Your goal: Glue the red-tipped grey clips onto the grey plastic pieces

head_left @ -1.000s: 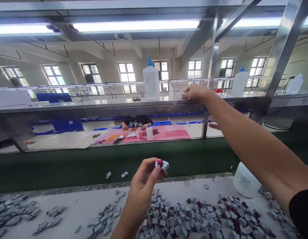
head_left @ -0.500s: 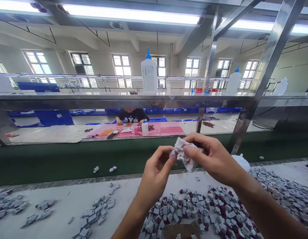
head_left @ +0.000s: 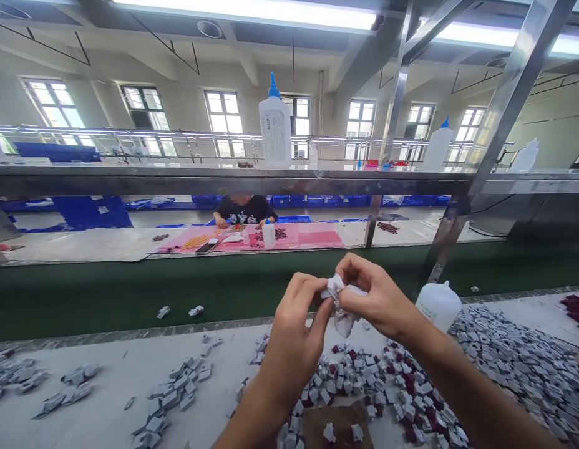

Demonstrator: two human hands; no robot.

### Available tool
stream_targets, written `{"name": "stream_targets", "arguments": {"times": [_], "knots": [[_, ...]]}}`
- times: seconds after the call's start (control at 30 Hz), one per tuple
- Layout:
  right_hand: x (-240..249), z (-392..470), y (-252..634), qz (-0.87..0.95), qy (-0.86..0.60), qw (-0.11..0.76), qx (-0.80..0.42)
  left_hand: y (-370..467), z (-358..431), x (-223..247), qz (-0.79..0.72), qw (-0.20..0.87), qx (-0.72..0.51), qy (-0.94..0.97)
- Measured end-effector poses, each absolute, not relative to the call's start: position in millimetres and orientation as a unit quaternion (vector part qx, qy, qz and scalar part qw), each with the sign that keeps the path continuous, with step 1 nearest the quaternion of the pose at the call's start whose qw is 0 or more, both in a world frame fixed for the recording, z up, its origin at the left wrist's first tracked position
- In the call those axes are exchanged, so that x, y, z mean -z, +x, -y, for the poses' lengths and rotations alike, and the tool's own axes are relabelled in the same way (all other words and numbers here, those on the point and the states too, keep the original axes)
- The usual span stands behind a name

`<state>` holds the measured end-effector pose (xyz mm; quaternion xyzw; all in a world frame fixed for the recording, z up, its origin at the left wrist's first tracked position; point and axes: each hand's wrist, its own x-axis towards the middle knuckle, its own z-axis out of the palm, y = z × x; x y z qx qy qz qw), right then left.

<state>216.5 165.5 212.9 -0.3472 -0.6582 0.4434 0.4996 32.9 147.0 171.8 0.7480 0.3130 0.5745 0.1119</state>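
My left hand [head_left: 301,318] pinches a small grey-white piece [head_left: 325,292] between thumb and fingertips; most of it is covered. Against that piece my right hand [head_left: 374,296] presses a crumpled white cloth [head_left: 344,321], gripped between thumb and forefinger. Both hands meet above the worktable, fingertips nearly touching. Below them lies a heap of small grey and dark red pieces [head_left: 350,374]. A brown patch of cardboard or paper [head_left: 317,415] at the bottom carries a couple of loose pieces.
A white bottle [head_left: 439,307] stands beyond my right forearm, near a large grey pile [head_left: 505,358]. Loose pieces [head_left: 180,386] lie left. A steel shelf [head_left: 200,184] with a blue-capped bottle [head_left: 275,134] crosses ahead. Another person [head_left: 243,212] sits at the pink-covered table opposite.
The cloth has come over the small piece, hiding the red spot that showed before. My right hand has shifted slightly left, and the camera view has tilted a little downward.
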Motion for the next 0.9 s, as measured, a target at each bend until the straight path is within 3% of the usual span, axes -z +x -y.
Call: {"name": "stream_targets", "arguments": {"times": [0.4,0.5,0.7,0.8,0.9], "knots": [[-216,-160,209,0.661,-0.349,0.529,-0.401,33,-142,-166,-0.284,-0.008,-0.573,0.768],[-218,-165,212,0.648,-0.366,0.561,-0.363,34,-137,-163,-0.276,-0.011,-0.562,0.78],[-221,-171,227,0.572,-0.353,0.567,-0.477,24,-134,-159,-0.32,0.017,-0.564,0.761],[-222,-167,231,0.555,-0.341,0.602,-0.462,20,-136,-157,-0.323,0.019,-0.565,0.759],[-221,-164,229,0.587,-0.352,0.583,-0.438,22,-137,-155,-0.327,0.009,-0.568,0.755]]}}
